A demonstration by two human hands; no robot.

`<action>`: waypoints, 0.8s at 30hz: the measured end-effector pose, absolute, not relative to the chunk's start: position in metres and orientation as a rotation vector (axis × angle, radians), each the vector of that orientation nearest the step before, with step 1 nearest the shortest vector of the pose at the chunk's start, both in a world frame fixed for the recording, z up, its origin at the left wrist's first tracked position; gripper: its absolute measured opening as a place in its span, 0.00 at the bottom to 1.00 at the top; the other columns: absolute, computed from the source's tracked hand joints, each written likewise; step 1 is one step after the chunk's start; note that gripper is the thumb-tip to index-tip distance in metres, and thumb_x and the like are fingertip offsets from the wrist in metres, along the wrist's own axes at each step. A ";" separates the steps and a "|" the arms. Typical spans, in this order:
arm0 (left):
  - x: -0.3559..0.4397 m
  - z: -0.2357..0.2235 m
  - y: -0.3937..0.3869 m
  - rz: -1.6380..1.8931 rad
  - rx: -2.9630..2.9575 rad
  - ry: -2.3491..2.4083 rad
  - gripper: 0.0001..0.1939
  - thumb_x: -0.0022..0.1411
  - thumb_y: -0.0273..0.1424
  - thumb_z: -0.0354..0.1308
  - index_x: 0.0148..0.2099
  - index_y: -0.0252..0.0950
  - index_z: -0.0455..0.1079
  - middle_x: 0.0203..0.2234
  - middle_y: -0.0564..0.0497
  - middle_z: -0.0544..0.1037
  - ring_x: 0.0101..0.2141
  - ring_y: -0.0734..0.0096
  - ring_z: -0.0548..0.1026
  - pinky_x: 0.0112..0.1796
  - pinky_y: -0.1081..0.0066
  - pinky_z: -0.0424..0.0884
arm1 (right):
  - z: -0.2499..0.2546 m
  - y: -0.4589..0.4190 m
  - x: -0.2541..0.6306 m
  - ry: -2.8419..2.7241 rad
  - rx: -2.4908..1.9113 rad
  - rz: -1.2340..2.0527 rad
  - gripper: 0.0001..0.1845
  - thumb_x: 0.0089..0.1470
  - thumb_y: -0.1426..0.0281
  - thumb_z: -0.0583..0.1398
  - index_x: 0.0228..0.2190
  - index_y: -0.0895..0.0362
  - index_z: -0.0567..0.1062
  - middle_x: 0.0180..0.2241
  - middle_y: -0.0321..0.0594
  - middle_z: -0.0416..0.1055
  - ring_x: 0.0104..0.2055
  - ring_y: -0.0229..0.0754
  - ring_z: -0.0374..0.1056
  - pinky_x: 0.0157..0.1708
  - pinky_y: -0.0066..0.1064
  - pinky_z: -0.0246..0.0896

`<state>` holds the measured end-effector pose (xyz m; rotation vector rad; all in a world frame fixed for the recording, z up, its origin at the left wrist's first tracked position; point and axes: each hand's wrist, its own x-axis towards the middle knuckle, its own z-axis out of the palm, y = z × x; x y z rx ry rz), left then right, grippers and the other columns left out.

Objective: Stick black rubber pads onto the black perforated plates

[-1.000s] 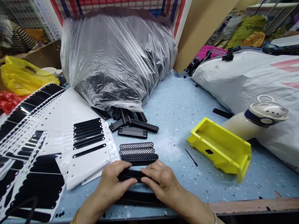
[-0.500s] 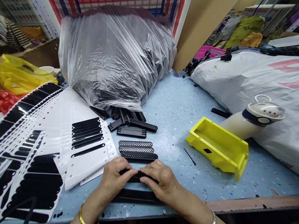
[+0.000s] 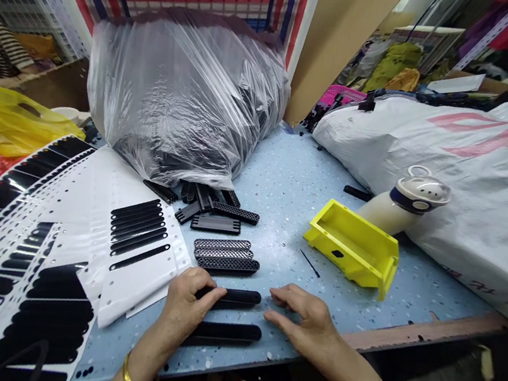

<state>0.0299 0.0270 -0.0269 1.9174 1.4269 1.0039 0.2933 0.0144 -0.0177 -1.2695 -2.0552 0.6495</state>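
My left hand (image 3: 183, 307) rests on the left end of a long black plastic strip (image 3: 238, 297) lying on the blue table (image 3: 293, 183), fingers curled over it. A second black strip (image 3: 226, 333) lies just nearer the table edge. My right hand (image 3: 304, 316) lies to the right of both strips, fingers stretched flat on the table, holding nothing. Three black perforated grille strips (image 3: 225, 254) sit in a row just beyond my hands.
White sheets with black stickers (image 3: 87, 223) fan out at the left. A clear plastic bag of black parts (image 3: 183, 91) stands behind, with loose black parts (image 3: 213, 210) spilling out. A yellow plastic bin (image 3: 353, 247), a white bottle (image 3: 400, 203) and a white sack (image 3: 477, 166) are at the right.
My right hand let go of the black strip and slid right onto the table. The strip now lies uncovered, only my left hand on it. The view shifted slightly.
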 end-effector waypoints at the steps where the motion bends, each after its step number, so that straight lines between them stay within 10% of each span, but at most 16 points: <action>1: 0.029 -0.026 0.027 0.991 1.936 1.427 0.09 0.60 0.31 0.62 0.27 0.36 0.74 0.24 0.51 0.77 0.28 0.67 0.75 0.31 0.69 0.71 | -0.018 0.013 0.291 -2.052 -1.266 0.665 0.10 0.55 0.66 0.63 0.39 0.56 0.79 0.30 0.41 0.76 0.31 0.42 0.73 0.30 0.32 0.70; 10: 0.030 -0.010 0.017 1.044 2.340 1.278 0.15 0.55 0.34 0.68 0.44 0.33 0.73 0.33 0.44 0.81 0.33 0.58 0.77 0.34 0.61 0.73 | -0.029 0.023 0.271 -2.094 -1.073 0.609 0.12 0.55 0.72 0.62 0.43 0.57 0.76 0.32 0.42 0.75 0.33 0.43 0.72 0.32 0.34 0.70; 24: 0.065 -0.006 0.026 0.526 2.336 1.288 0.03 0.56 0.21 0.59 0.33 0.33 0.71 0.30 0.45 0.78 0.34 0.58 0.73 0.38 0.59 0.70 | -0.022 0.020 0.263 -2.106 -1.148 0.669 0.07 0.57 0.72 0.60 0.36 0.57 0.78 0.31 0.41 0.77 0.33 0.42 0.73 0.35 0.33 0.70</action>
